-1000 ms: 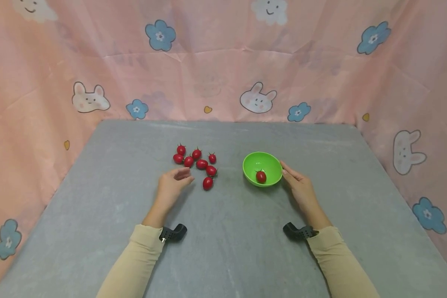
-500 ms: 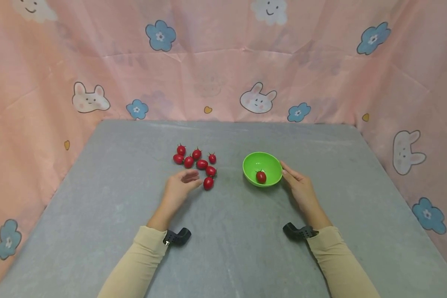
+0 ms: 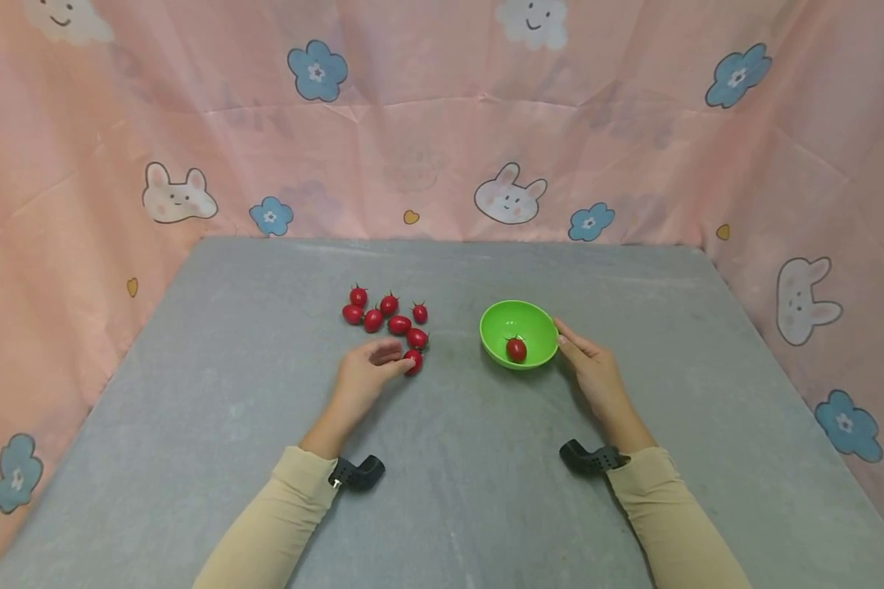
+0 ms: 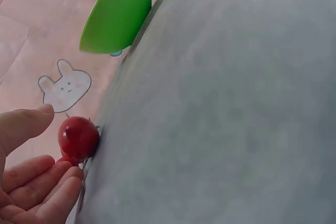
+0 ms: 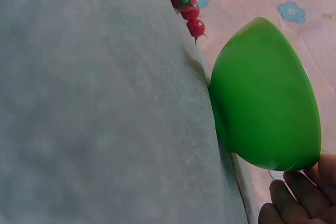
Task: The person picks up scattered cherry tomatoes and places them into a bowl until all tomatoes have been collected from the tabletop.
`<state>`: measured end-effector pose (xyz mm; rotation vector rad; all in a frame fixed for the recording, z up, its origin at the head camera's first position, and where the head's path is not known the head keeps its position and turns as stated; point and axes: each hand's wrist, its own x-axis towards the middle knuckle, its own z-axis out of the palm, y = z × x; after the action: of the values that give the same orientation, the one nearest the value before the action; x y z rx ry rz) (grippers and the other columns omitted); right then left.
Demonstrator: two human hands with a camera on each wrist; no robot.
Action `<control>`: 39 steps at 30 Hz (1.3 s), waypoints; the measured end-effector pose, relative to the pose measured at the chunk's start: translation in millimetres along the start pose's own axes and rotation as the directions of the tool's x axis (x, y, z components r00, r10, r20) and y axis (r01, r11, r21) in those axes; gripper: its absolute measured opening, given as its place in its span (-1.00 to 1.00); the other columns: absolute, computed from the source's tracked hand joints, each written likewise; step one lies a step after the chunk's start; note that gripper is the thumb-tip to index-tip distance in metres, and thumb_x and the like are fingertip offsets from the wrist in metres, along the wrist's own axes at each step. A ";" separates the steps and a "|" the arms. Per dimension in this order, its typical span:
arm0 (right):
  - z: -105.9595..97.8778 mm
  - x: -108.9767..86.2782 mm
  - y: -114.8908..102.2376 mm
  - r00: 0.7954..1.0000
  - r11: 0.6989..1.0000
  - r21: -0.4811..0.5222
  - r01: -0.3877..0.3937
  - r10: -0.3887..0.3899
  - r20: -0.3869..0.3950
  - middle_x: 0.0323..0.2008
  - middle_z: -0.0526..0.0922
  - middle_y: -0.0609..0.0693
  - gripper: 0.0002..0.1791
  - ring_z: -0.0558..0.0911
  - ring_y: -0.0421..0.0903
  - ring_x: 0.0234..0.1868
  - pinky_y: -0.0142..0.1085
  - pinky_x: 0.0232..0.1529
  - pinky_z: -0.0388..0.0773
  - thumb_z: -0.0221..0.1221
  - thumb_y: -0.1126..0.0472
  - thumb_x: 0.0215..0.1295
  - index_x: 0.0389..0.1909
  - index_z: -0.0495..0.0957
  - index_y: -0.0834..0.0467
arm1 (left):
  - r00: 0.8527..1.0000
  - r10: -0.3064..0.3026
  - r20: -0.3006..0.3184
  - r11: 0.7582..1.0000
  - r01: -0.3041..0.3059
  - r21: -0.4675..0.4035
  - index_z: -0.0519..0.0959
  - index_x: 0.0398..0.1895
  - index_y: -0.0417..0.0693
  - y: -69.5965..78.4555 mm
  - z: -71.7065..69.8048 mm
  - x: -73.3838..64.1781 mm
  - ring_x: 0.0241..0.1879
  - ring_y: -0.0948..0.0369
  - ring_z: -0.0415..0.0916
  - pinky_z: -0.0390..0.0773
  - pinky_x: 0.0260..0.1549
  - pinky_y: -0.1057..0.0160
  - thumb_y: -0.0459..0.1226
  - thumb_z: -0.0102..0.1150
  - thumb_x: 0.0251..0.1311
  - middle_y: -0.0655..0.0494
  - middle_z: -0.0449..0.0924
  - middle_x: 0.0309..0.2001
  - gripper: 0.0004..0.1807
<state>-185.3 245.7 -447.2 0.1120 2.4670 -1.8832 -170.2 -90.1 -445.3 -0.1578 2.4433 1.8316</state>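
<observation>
In the head view my left hand (image 3: 368, 374) is at the nearest cherry tomato (image 3: 413, 361), its thumb overlapping the fruit. The left wrist view shows that red tomato (image 4: 79, 139) between the spread thumb and the fingers, with a gap on the thumb side; whether the fingertips touch it I cannot tell. My right hand (image 3: 593, 373) pinches the right rim of a green bowl (image 3: 534, 323), which stands upright on the table. One cherry tomato (image 3: 516, 350) lies inside the bowl. In the right wrist view the fingers (image 5: 302, 195) are at the bowl's edge.
Several more cherry tomatoes (image 3: 399, 325) with green stems lie in a loose group behind my left hand. The grey table (image 3: 471, 474) runs back to a pink curtain (image 3: 427, 131) printed with rabbits and flowers. Each wrist carries a black band.
My left hand has moved right, from beside the tomato group to the nearest tomato. My right hand and the bowl have stayed in place.
</observation>
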 end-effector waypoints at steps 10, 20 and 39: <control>-0.2 -0.4 -0.6 1.000 1.000 -0.001 -0.010 0.010 0.002 0.46 0.25 0.03 -0.45 0.19 -0.03 0.54 -0.13 0.54 0.13 0.04 0.02 0.52 0.42 0.31 0.14 | 1.000 -0.008 -0.014 1.000 0.009 0.014 0.60 0.13 -0.27 2.8 11.2 -0.5 0.10 0.01 0.65 0.62 0.09 0.11 -0.31 0.48 0.03 -0.18 0.69 0.06 -0.46; -1.3 -0.7 0.5 1.000 1.000 -0.021 0.016 -0.016 0.013 0.46 0.28 -0.02 -0.47 0.21 -0.08 0.53 -0.19 0.50 0.19 0.03 0.02 0.52 0.42 0.32 0.11 | 0.998 0.045 -0.049 0.994 -0.040 0.098 0.62 0.10 -0.29 4.9 19.2 -3.8 0.06 -0.02 0.66 0.66 0.03 0.12 -0.36 0.50 -0.01 -0.19 0.69 0.05 -0.47; -1.7 -2.4 -1.0 1.000 0.999 -0.035 0.003 -0.003 0.014 0.46 0.26 0.00 -0.46 0.20 -0.04 0.54 -0.13 0.52 0.17 0.03 0.01 0.52 0.43 0.31 0.10 | 0.998 0.028 -0.064 0.997 -0.023 0.075 0.70 0.04 -0.01 16.2 19.3 -3.1 0.01 0.13 0.65 0.62 -0.20 0.33 -0.21 0.44 0.09 0.01 0.75 -0.03 -0.60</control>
<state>-182.9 247.1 -445.6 0.0940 2.4918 -1.8344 -169.2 -67.0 -434.9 -0.1853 2.5644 1.7700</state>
